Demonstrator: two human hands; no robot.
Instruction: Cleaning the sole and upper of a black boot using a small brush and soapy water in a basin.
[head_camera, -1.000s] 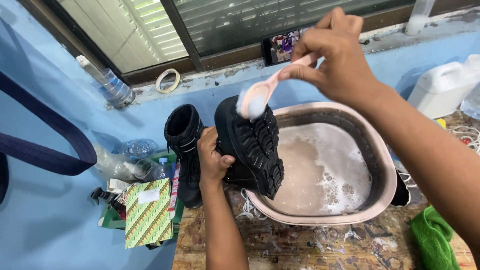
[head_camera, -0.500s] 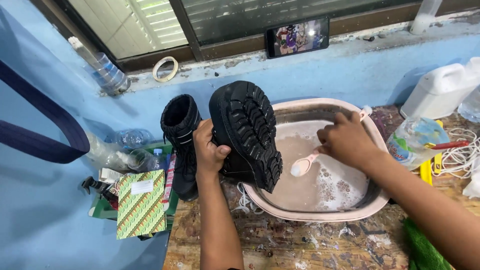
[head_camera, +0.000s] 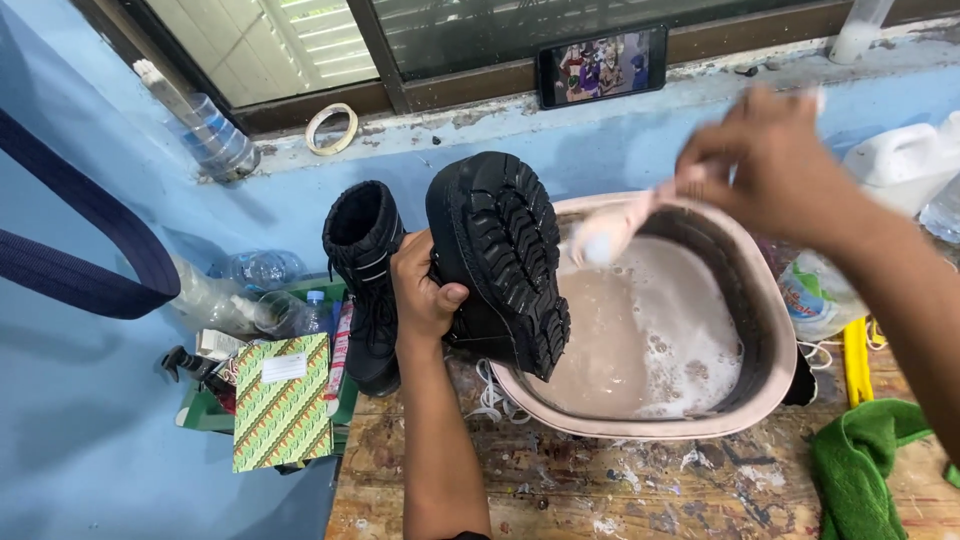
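My left hand (head_camera: 425, 290) grips a black boot (head_camera: 500, 255) from the side and holds it tilted, its treaded sole facing me, over the left rim of a pink basin (head_camera: 770, 330) of soapy, cloudy water. My right hand (head_camera: 775, 170) is raised above the basin and holds a pink brush (head_camera: 615, 230), blurred with motion, with its wet head just right of the sole. A second black boot (head_camera: 365, 260) stands upright to the left of the held one.
A phone (head_camera: 600, 65) leans on the window ledge with a roll of tape (head_camera: 332, 128) and a plastic bottle (head_camera: 215, 140). A white jug (head_camera: 905, 160) is at the right, a green cloth (head_camera: 860, 470) at the lower right, and a green patterned box (head_camera: 283, 400) and bottles at the left.
My right hand lifted the brush out of the basin water and swung it up toward the boot sole. The left hand keeps the boot in place.
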